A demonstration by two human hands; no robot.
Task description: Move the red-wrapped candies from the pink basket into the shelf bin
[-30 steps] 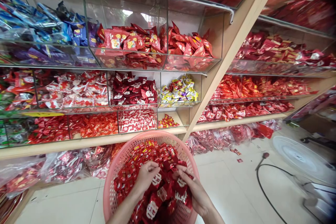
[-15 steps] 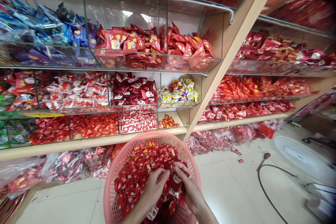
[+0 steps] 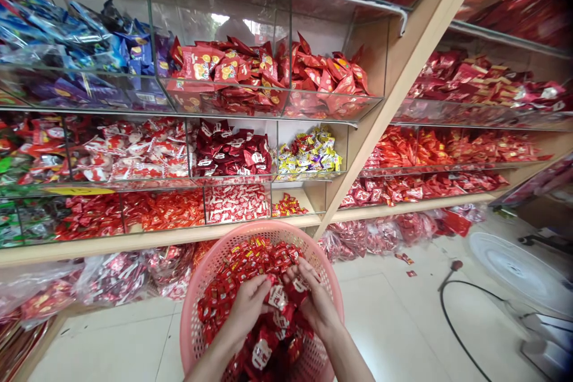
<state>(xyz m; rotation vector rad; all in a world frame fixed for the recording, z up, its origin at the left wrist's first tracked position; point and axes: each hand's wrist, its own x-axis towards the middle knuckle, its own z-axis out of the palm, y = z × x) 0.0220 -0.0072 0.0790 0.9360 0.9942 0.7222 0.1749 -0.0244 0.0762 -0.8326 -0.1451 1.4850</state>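
Observation:
A pink plastic basket (image 3: pixel 187 310) stands in front of me, filled with small red wrapped candies (image 3: pixel 255 256) and larger dark-red candy packets (image 3: pixel 263 351) with white lettering. Inside its rim, my left hand (image 3: pixel 248 304) is closed, thumb and fingers pinching a dark-red candy packet (image 3: pixel 277 296). My right hand (image 3: pixel 317 301) faces it from the other side. Its fingers curve loosely around another dark-red packet (image 3: pixel 297 291); the palm side is partly hidden. More dark-red packets lie just below both hands.
Beyond the basket rise shelves with clear bins, holding dark-red packets (image 3: pixel 233 149), yellow-wrapped candies (image 3: pixel 310 152) and other sweets. Bagged candy (image 3: pixel 114 277) lies under the bottom shelf. At right are a translucent round lid (image 3: pixel 510 265) and a black cable (image 3: pixel 441 304) on the tiled floor.
My hands have moved apart from being close together. A dark-red packet with white lettering now shows at my left fingertips, and my right fingers have spread somewhat.

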